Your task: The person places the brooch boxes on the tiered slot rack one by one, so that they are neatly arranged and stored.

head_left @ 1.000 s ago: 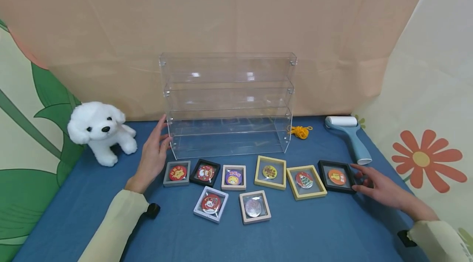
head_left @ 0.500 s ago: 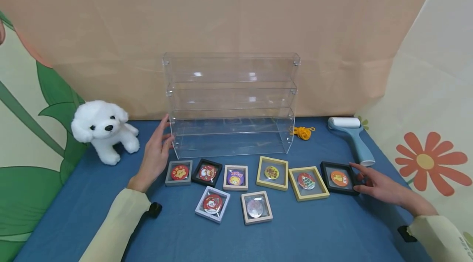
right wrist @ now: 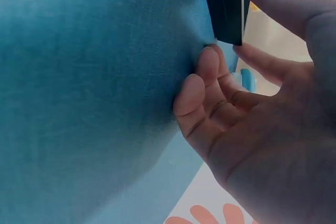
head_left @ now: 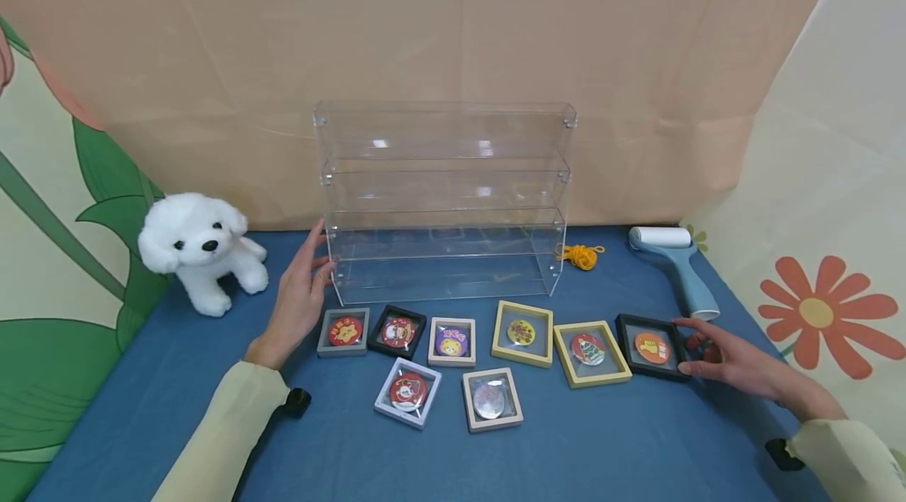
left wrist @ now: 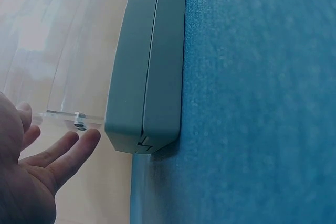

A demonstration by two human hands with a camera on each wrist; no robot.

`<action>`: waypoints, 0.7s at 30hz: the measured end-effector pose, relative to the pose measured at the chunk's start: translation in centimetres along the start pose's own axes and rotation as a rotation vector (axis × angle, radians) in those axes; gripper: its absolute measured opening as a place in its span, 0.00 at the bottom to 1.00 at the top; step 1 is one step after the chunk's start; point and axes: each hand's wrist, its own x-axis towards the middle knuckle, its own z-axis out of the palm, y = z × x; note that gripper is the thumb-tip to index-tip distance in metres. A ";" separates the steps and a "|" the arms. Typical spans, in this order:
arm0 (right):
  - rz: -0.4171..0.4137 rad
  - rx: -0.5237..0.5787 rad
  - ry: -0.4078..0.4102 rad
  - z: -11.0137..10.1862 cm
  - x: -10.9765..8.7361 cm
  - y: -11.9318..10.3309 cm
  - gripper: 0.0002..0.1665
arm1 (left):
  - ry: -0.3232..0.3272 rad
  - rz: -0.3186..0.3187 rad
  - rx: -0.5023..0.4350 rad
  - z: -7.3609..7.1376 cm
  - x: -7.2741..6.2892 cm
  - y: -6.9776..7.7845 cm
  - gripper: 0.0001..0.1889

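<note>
A clear acrylic display stand with stepped shelves rises at the back of the blue cloth. My left hand is at its lower left side, fingers extended along the side panel; in the left wrist view the fingers are spread beside the clear panel. At the right, my right hand pinches the right edge of a black display frame between thumb and index finger. That frame holds an orange round badge. In the right wrist view, the other fingers curl beside the cloth.
Several framed badges lie in front of the stand, among them a yellow frame beside the black one and a grey frame near my left hand. A white plush dog, yellow cord and blue lint roller stand around them.
The black frame has turned slightly and shifted a little toward me with my right hand. My left hand stays at the stand; the head view has swung slightly left.
</note>
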 end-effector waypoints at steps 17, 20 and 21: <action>-0.020 0.100 0.191 1.3 -0.8 0.5 0.49 | 0.005 0.002 0.011 -0.1 -0.1 0.0 0.42; -0.039 0.137 0.211 1.4 -0.9 0.5 0.46 | 0.000 0.008 0.007 -0.1 -0.1 0.1 0.42; -0.042 0.150 0.216 1.5 -0.9 0.5 0.45 | 0.000 0.011 0.008 -0.1 -0.1 0.1 0.42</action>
